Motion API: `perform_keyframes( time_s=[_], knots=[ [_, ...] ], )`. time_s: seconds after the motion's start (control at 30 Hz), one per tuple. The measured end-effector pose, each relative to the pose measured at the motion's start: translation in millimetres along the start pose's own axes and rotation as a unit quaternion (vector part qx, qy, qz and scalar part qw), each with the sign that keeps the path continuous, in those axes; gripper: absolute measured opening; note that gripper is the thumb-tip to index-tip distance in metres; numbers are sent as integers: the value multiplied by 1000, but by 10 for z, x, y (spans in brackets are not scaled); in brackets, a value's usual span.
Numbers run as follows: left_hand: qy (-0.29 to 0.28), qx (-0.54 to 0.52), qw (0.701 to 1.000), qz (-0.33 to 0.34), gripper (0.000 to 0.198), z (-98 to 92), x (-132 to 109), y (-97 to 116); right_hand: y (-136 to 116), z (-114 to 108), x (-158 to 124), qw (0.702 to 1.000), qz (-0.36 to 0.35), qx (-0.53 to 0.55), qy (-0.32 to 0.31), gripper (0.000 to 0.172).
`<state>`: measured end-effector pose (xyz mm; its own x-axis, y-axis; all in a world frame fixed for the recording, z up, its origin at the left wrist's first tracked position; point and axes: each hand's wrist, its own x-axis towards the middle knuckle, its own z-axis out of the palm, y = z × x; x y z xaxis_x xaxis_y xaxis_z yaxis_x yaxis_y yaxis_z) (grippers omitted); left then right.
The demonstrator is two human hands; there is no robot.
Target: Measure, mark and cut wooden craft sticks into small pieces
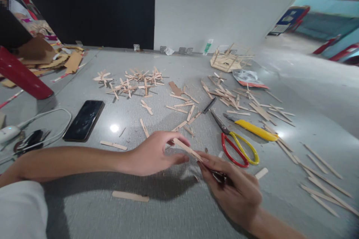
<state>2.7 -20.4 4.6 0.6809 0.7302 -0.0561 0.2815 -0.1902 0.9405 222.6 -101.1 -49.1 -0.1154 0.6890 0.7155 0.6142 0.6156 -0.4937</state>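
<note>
A wooden craft stick (pixel 185 147) is pinched at its lower right end between the thumb and fingers of my right hand (pixel 234 185). Something dark shows in that palm, too hidden to name. My left hand (pixel 159 153) curves around the stick's upper end, thumb and forefinger apart; whether the forefinger touches the stick I cannot tell. Just beyond my right hand lie scissors (pixel 238 145) with one red and one yellow handle, and a yellow utility knife (pixel 256 130). A loose craft stick (pixel 130 196) lies nearer to me, below my left hand.
Crossed-stick pieces (pixel 127 86) are grouped at the back, with loose sticks (pixel 227 95) right of them. A stick frame (pixel 231 58) stands near the wall beside a plastic packet (pixel 249 78). A phone (pixel 84 120), white cable (pixel 60 110) and red leg-like object (pixel 25 76) are at left.
</note>
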Motion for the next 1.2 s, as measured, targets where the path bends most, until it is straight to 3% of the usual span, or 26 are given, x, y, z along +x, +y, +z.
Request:
perform_keyframes(
  time_s=[0.2, 0.33, 0.53, 0.67, 0.73, 0.8, 0.87, 0.93, 1.07, 1.2],
  knots=[
    [-27, 10, 997, 65, 17, -29, 48, -103, 37, 9, -66, 1000, -3, 27, -4, 28],
    [-63, -19, 998, 20, 14, -60, 65, -58, 51, -10, -118, 999, 15, 33, 15, 27],
    [-132, -73, 988, -14, 13, -19, 46, -119, 36, -165, -121, 996, -75, -5, -42, 33],
    [-153, 7, 987, -52, 12, -9, 30, -184, 17, -117, -39, 994, 71, -7, 87, 21],
    [-139, 61, 987, -48, 13, -46, 29, -141, 6, -79, 56, 981, 151, 62, 107, 10],
    [-83, 100, 991, -41, 23, -90, 34, -62, -16, -67, 160, 963, 212, 149, 69, 3],
    [-36, 69, 996, -36, 45, -119, 39, 14, -53, -78, 236, 944, 257, 208, 14, 12],
    [-25, 12, 999, -21, 53, -122, 40, 58, -95, -92, 267, 929, 280, 241, -19, 18],
    [-85, -88, 992, -31, 29, -74, 22, 50, -157, -82, 235, 906, 312, 283, -47, 23],
    [-118, -147, 980, -59, 19, -37, 6, 32, -185, -62, 208, 895, 325, 298, -62, 24]
  ],
)
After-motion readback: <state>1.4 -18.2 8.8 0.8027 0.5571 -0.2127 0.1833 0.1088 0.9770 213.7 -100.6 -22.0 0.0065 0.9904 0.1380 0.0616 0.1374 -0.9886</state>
